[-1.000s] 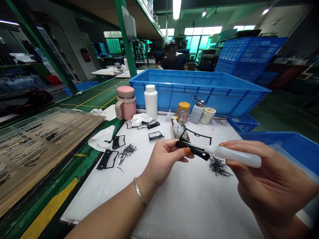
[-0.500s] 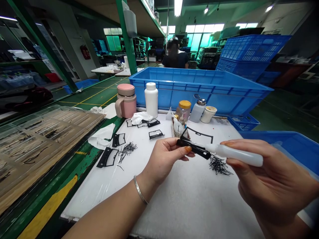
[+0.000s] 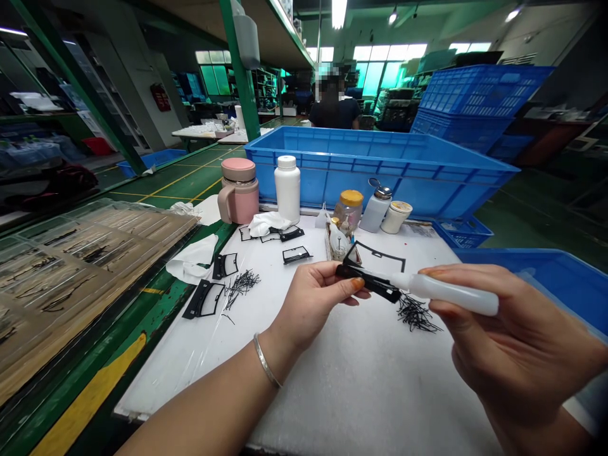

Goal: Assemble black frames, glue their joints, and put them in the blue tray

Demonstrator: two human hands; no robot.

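Note:
Between thumb and fingers, my left hand grips a black plastic frame part, its thin open frame standing up at the back. My right hand is closed around a white squeeze bottle with a narrow nozzle. The nozzle points left and lies along the solid bar of the part; whether it touches I cannot tell. Beneath the part, a pile of thin black strips lies on the white table. More black strips and several similar frame parts lie on the left.
A pink mug, a white bottle, a yellow-lidded jar, a pump dispenser and a small white tub line the back. Behind them stands a big blue crate. A cardboard tray lies left. A person sits beyond.
Both hands, the frame part and the squeeze bottle keep almost the same pose. The whole view has shifted very slightly.

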